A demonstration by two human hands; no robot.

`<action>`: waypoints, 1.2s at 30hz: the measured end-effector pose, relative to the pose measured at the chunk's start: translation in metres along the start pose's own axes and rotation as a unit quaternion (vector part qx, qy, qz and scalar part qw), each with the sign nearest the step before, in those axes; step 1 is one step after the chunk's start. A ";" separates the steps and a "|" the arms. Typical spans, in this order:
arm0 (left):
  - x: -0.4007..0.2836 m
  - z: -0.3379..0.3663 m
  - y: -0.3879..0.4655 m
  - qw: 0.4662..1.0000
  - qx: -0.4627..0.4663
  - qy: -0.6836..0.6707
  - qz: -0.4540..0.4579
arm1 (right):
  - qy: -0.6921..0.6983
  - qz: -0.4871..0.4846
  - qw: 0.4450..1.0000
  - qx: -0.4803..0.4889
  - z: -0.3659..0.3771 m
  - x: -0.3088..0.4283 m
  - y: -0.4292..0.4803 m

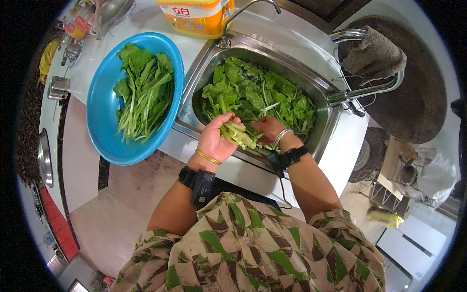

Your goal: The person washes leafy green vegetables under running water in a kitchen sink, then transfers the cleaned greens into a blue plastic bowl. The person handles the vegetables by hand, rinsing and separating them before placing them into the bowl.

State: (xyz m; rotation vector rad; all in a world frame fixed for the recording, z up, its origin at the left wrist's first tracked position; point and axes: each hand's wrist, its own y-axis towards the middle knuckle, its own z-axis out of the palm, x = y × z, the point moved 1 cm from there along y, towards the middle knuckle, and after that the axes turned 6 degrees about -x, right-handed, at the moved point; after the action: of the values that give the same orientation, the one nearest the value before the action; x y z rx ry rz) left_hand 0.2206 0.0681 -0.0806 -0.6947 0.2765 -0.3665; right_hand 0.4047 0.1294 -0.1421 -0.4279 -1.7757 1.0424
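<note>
My left hand (218,135) is closed around the pale stem ends of a bunch of leafy greens (238,135), held over the near rim of the sink. The bunch's leaves point away from me into the basin. To its right, my right hand (270,130) reaches over the greens, fingers toward the stems; whether it pinches anything is hidden. Loose leafy greens (255,85) fill much of the stainless steel sink (323,109). On the left, a blue plastic basin (102,109) holds another pile of leafy greens (146,95) with long pale stems.
An orange-and-yellow tub (199,22) stands behind the sink beside a thin curved spout (251,3). A chrome faucet (365,93) rises at the right, with a grey-brown cloth (375,54) draped over it. Beyond lies a large dark wok (423,98). A metal cup (58,87) sits far left.
</note>
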 end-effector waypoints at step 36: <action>-0.009 0.002 -0.026 1.000 -0.018 0.016 -0.008 | -0.395 -0.165 0.883 -0.193 -0.043 0.038 0.078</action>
State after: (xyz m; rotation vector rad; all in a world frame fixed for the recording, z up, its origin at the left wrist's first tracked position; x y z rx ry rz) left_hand 0.2071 0.0549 -0.0610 -0.7282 0.3092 -0.3897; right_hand 0.4127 0.2200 -0.1773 0.1115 -2.6913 0.6384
